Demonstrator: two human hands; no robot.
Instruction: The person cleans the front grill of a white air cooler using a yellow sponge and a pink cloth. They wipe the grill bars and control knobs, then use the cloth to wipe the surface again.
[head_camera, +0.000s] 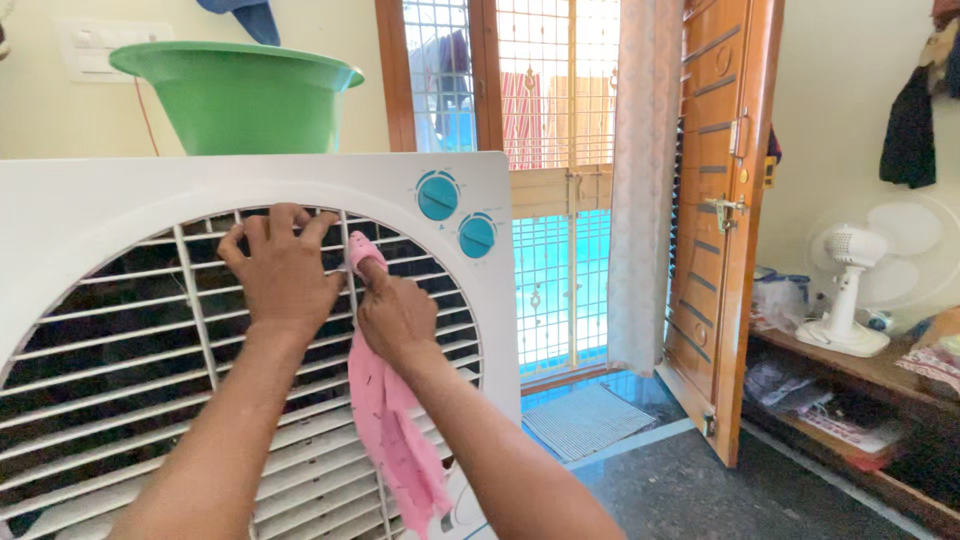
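Note:
A white air cooler (90, 200) fills the left of the head view, with a round slatted grille (120, 360) and two teal knobs (438, 195) at its upper right. My left hand (283, 270) grips the upper slats with curled fingers. Just to its right, my right hand (395, 315) is closed on a pink cloth (400, 440). One cloth-wrapped finger presses against a vertical bar of the grille. The rest of the cloth hangs down over the lower slats.
A green plastic tub (240, 100) stands on top of the cooler. To the right are a barred door (560, 200), a pale curtain (640, 180) and an open wooden door (720, 220). A white table fan (850, 290) sits on a low wooden shelf (870, 370). The floor is dark stone.

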